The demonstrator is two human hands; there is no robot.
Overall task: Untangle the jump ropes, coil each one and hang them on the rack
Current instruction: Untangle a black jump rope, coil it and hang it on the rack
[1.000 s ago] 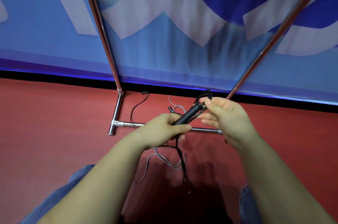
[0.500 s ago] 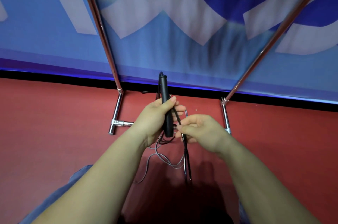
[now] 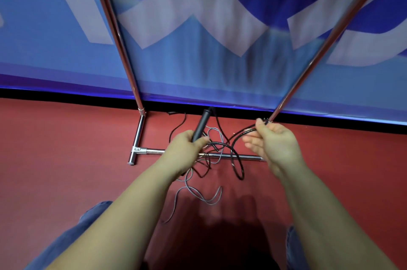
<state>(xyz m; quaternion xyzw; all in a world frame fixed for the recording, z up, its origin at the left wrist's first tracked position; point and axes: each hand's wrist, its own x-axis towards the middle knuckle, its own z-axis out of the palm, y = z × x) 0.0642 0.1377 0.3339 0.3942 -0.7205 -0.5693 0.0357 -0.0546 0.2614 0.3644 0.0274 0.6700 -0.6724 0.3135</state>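
The right hand has moved away to the right, pinching the black rope taut (a coiling stroke), while the left hand keeps gripping the handle

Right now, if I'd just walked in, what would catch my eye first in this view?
Probably the two hands at the centre: the left hand grips a black handle, while the right hand pinches a bundle of black rope. Below them a grey rope lies in loose loops on the red floor. Behind, the shiny metal rack stands before a blue and white banner.
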